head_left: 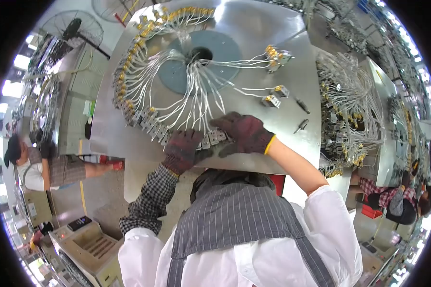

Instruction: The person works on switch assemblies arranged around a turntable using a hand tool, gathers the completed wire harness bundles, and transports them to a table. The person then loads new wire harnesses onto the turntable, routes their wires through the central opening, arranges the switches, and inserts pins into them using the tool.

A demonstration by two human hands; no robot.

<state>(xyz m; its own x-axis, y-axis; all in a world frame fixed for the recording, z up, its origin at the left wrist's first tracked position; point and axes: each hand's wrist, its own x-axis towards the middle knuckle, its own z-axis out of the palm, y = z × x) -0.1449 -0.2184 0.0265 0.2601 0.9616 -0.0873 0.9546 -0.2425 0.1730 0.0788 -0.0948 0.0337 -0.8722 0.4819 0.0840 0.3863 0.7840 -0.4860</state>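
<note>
Nearest, a striped apron over a white shirt covers the person's front at the surface's close edge. Just beyond, both hands, in dark reddish gloves, are at the near stretch of a curved row of small metal blocks. The left hand, below a checked sleeve, lies over the row with its fingers bent and its thumb towards the right hand; the glove hides whether its grip is closed on a block. The right hand, with a yellow cuff, is at the row's right end, its fingers partly bent above the blocks and its thumb lower, nearer the edge; how tight this grip is, I cannot tell. A few blocks show between the gloves, which cover those beside them.

White wires fan from the row towards a dark hole in a grey disc, lying across much of the disc. To the right, two loose blocks sit near two dark pen-like things, with a cluster of blocks farther off. The row curves up the left side to yellow-tipped blocks at the far edge. Well apart, another wire bundle lies on the right.
</note>
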